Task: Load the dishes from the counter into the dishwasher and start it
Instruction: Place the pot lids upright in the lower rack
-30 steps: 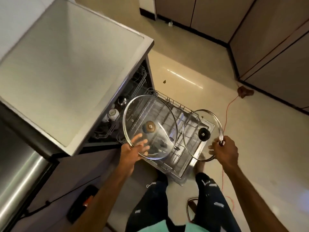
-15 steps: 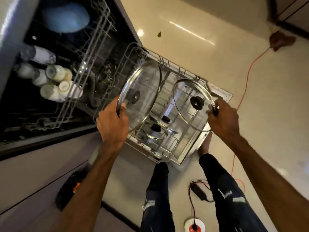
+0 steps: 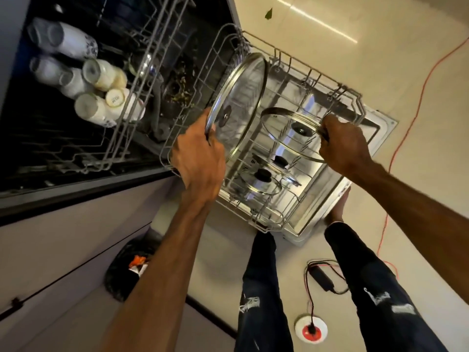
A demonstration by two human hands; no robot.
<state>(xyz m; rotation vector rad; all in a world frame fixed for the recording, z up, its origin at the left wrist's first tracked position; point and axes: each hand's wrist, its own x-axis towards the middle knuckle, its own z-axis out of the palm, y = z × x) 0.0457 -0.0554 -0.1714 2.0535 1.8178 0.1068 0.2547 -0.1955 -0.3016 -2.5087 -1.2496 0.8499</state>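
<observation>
The left hand [image 3: 200, 158] is gripping the rim of a large glass lid [image 3: 241, 97], which is standing tilted on edge over the pulled-out lower rack [image 3: 269, 226]. The right hand [image 3: 342, 146] is holding a smaller glass lid [image 3: 291, 133] by its rim, nearly flat, above the same rack (an orange cable [image 3: 406, 128] is trailing across the floor beyond). Two small lids [image 3: 261, 181] are lying in that rack. White cups [image 3: 101, 80] are sitting in the upper rack [image 3: 119, 128].
</observation>
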